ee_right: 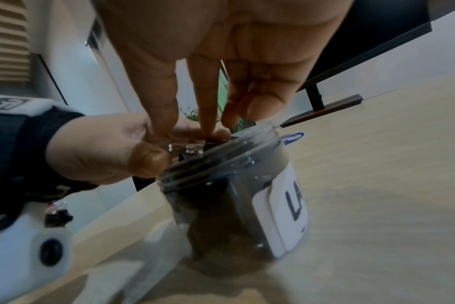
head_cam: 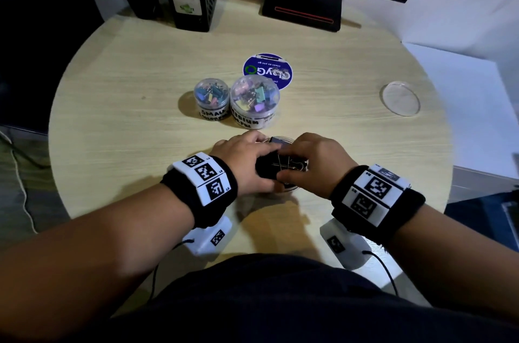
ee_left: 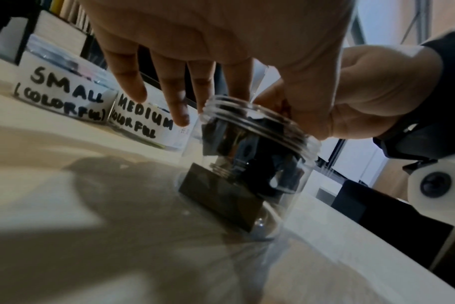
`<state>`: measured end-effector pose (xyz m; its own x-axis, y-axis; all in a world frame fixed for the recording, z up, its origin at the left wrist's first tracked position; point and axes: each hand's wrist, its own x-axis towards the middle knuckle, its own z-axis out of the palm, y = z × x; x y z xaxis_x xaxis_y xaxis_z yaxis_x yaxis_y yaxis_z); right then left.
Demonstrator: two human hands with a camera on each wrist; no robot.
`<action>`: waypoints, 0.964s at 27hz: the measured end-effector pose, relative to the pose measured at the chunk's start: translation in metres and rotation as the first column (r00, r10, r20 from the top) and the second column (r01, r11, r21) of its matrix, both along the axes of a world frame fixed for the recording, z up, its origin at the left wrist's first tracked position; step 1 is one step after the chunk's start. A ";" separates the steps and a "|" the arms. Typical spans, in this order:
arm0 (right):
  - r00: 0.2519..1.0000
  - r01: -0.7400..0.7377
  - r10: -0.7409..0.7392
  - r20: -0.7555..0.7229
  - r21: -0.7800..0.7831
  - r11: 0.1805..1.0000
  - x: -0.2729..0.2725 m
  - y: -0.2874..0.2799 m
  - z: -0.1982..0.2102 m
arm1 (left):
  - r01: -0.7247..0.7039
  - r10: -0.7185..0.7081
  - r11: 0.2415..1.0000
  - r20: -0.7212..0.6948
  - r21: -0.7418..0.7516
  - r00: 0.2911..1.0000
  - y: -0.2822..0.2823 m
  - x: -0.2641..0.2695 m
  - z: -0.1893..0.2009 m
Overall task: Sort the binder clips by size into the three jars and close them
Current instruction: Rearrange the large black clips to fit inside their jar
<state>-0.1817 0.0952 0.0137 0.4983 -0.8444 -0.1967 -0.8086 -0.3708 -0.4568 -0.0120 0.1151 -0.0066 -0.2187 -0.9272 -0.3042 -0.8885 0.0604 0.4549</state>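
Both hands are meeting over the open large jar, near the desk front edge. Left hand and right hand are both pinching a big black binder clip at the jar mouth. Small jar and medium jar are sitting lidded behind, touching. Loose clear lid is lying far right.

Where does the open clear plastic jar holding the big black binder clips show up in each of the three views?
Head: the open clear plastic jar sits low centre, mostly hidden under the left hand and right hand.
Left wrist: centre, threaded rim open, black binder clips inside.
Right wrist: centre, with a white label facing right.
Shared landmark: the round blue sticker on the light wooden table, also at the right wrist view's mid right.
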 end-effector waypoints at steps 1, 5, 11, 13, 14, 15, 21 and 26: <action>1.000 -0.022 0.022 -0.004 0.005 1.000 0.000 0.001 -0.002 | 0.022 -0.022 1.000 0.037 0.000 0.999 -0.001 0.000 0.000; 0.998 -0.047 0.047 -0.031 0.008 0.999 0.003 0.002 -0.007 | 0.120 -0.125 0.992 0.191 0.035 0.974 -0.007 -0.001 0.003; 0.986 -0.045 0.047 -0.158 0.016 0.999 0.007 -0.002 -0.009 | 0.190 -0.205 0.979 0.281 0.080 0.938 -0.017 -0.001 0.006; 0.971 -0.073 0.070 -0.230 -0.004 0.997 0.010 -0.002 -0.011 | 0.186 -0.208 0.977 0.271 0.104 0.940 -0.018 -0.002 0.005; 0.966 -0.080 0.075 -0.247 -0.011 0.997 0.012 -0.002 -0.012 | 0.183 -0.206 0.977 0.265 0.109 0.942 -0.019 -0.002 0.004; 0.966 -0.078 0.072 -0.249 -0.012 0.997 0.012 -0.003 -0.012 | 0.178 -0.201 0.978 0.257 0.110 0.945 -0.020 -0.002 0.004; 0.992 -0.023 0.023 -0.122 0.004 1.000 0.006 -0.004 -0.009 | 0.142 -0.147 0.989 0.141 0.047 0.979 -0.015 0.001 -0.001; 0.958 0.244 -0.232 0.170 -0.047 0.969 -0.016 -0.008 -0.007 | 0.186 -0.184 0.982 0.074 -0.025 0.980 -0.004 -0.004 -0.005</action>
